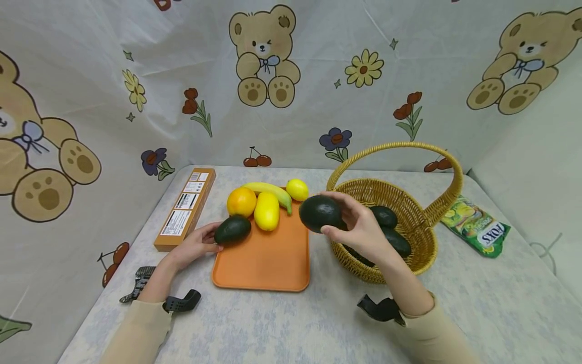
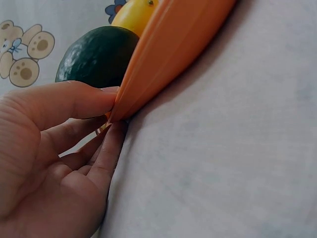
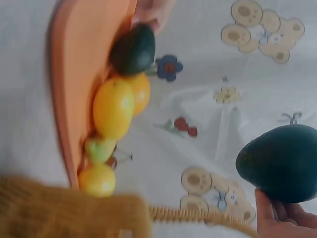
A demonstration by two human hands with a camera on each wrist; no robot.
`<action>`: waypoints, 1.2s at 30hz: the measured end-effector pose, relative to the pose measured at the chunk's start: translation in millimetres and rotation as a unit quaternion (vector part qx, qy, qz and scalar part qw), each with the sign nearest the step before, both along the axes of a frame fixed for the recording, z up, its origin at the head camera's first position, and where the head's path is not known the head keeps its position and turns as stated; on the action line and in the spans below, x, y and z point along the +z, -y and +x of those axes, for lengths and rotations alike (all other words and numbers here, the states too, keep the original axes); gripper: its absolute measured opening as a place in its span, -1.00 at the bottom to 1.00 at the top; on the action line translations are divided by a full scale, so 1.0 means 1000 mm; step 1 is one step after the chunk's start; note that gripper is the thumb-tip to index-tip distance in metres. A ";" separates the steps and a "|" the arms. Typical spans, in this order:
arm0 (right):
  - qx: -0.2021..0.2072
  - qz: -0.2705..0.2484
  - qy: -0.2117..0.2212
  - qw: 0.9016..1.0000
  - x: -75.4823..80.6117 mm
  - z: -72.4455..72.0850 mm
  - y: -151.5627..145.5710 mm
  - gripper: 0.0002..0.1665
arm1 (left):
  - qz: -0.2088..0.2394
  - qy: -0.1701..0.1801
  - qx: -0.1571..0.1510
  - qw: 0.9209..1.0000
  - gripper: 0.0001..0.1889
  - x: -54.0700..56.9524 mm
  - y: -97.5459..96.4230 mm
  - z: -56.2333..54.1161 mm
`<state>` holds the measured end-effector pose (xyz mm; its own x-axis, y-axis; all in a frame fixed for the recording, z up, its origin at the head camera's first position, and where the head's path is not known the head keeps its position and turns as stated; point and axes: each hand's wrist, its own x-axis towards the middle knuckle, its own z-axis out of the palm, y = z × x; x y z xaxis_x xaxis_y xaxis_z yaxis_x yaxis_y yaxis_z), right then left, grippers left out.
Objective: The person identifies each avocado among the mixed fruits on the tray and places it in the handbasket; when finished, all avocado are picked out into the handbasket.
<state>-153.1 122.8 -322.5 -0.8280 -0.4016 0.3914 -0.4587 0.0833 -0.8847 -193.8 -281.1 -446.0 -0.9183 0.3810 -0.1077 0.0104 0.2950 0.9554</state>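
Note:
My right hand (image 1: 359, 227) grips a dark green avocado (image 1: 320, 214), held up between the orange tray (image 1: 268, 268) and the wicker basket (image 1: 427, 253). In the right wrist view, fingers curl under this avocado (image 3: 282, 163). At the tray's left side, my left hand (image 1: 193, 247) pinches the rim, thumb above and fingers beneath, as the left wrist view shows. Right by those fingers, another avocado (image 1: 233, 229) lies on the tray. Behind it sit an orange (image 1: 241, 202), a yellow mango-like fruit (image 1: 267, 211), a banana (image 1: 268, 189) and a lemon (image 1: 297, 189).
More avocados (image 1: 396, 241) lie inside the basket, whose tall handle (image 1: 400, 145) arches over it. A long brown box (image 1: 185, 210) stands left of the tray. Right of the basket lies a green FOX'S bag (image 1: 477, 227). A patterned cloth (image 1: 318, 121) hangs behind the table.

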 end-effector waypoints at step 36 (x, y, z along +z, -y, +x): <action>-0.177 0.270 -0.042 0.945 -0.054 -0.027 -0.112 -0.13 | -0.003 0.003 0.007 1.000 -0.27 0.000 -0.001 0.001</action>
<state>-180.5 235.3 -376.4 -0.9230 -0.2652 0.2789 -0.3843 0.6740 -0.6309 -192.5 -280.4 -446.1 -0.9227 0.3679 -0.1154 0.0005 0.3003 0.9538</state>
